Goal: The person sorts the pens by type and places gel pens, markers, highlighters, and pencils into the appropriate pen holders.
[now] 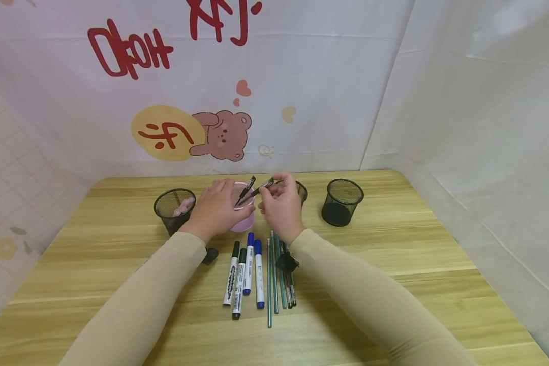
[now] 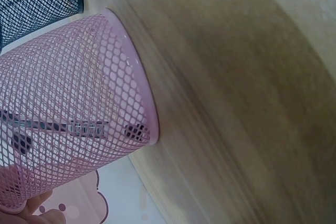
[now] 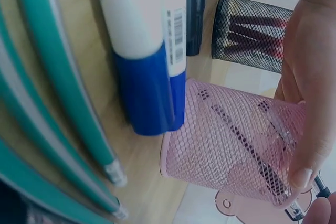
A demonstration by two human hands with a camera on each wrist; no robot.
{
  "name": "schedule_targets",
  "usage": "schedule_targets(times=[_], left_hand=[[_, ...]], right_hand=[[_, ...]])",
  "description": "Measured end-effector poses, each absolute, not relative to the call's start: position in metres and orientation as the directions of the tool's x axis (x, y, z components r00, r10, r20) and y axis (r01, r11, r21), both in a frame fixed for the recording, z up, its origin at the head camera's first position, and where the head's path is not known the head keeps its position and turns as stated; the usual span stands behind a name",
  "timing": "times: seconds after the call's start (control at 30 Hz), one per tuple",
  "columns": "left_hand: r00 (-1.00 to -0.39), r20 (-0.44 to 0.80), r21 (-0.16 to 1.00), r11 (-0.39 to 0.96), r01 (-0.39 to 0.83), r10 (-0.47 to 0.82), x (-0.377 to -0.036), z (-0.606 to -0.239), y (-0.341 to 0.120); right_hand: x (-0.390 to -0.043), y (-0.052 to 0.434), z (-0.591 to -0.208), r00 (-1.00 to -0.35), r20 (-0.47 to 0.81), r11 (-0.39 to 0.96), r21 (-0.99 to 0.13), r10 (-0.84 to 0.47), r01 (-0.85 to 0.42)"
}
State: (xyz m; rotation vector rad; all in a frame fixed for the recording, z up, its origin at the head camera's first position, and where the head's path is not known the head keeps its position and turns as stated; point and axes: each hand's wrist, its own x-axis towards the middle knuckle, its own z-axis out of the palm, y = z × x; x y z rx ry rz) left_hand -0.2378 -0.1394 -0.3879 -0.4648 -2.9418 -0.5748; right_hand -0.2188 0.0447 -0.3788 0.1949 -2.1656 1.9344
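Note:
My left hand (image 1: 215,207) grips the pink mesh pen cup (image 1: 243,224) near its rim, thumb along the near side. In the left wrist view, its fingers (image 2: 39,208) show by the cup's rim. One black pen (image 1: 246,188) leans in the cup. My right hand (image 1: 283,202) pinches a second black pen (image 1: 264,186), tilted with its lower end at the cup's mouth. In the right wrist view, pens show through the mesh wall of the pink cup (image 3: 210,135).
A black mesh cup (image 1: 175,206) holding pink-topped sticks stands left; another (image 1: 303,192) is partly hidden behind my right hand, a third (image 1: 342,203) stands right. Nearer lie several black- and blue-capped markers (image 1: 249,269), teal pencils (image 1: 269,290) and black pens (image 1: 292,291). A printed cloth backs the table.

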Motion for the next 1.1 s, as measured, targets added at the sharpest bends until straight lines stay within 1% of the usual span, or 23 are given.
schedule_targets(times=[0.27, 1.1], left_hand=[[-0.946, 0.171, 0.349, 0.881, 0.319, 0.275, -0.237, -0.3877, -0.1385], [-0.947, 0.17, 0.346, 0.883, 0.317, 0.273, -0.2371, -0.3876, -0.1386]], right_hand=[[-0.2163, 0.0401, -0.3813, -0.975, 0.22, 0.082, -0.973, 0.035, -0.216], [-0.2156, 0.039, -0.3858, -0.984, 0.179, 0.139, -0.975, 0.013, -0.175]])
